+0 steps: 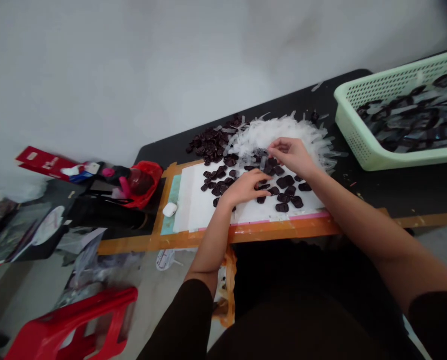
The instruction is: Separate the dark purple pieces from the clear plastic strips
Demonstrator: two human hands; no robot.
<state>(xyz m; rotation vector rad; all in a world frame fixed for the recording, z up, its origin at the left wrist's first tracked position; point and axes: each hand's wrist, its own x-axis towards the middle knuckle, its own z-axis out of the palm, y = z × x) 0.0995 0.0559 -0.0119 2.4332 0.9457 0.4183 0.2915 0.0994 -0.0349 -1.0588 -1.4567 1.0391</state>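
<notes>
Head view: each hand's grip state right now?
Left hand: half-curled among dark pieces; hold can't be told.
Right hand: drawn into a pinch beside pale strips; can't tell if holding anything.

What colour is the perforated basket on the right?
The basket is pale green; it shows best in the head view, the only one.

Left hand [249,187]: palm down, fingers loosely curved and pointing right, thumb apart from fingers. Left wrist [228,201]: slightly bent. Left forearm [213,237]: bare, reaching forward from dark sleeve [184,312].
Right hand [293,156]: farther forward than left, well apart from it; fingers bent, pointing left, thumb close to fingertips; grip unclear. Right forearm [362,215]: bare, slanting inward from elbow. Both hands: ungloved.
</notes>
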